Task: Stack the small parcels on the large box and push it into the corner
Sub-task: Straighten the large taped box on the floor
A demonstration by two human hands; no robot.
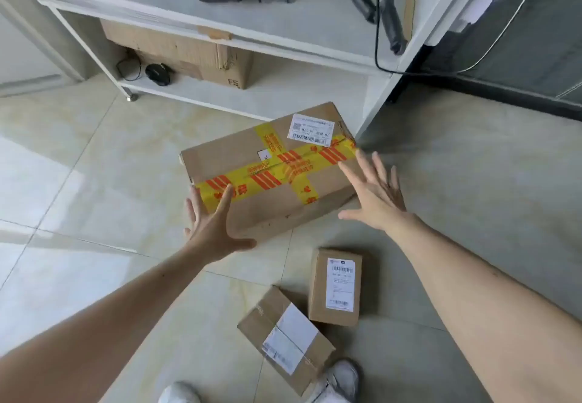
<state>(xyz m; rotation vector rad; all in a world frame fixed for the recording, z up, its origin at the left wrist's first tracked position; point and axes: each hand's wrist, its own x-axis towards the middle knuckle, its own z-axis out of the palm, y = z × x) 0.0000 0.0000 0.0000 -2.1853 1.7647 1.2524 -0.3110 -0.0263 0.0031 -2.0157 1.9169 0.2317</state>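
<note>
The left hand (pixel 212 229) and right hand (pixel 376 194), fingers spread and holding nothing, hide corners of the yellow-taped large box (pixel 271 166).

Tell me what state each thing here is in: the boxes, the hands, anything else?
Large box: sealed with yellow tape, flat on the floor, nothing stacked on it.
Upright small parcel: sealed, on the floor, label up.
Angled small parcel: sealed, on the floor beside a shoe.
Left hand: open, fingers spread, at the box's near corner.
Right hand: open, empty, by the box's right end.
Shelf box: closed, on the lower shelf.
</note>
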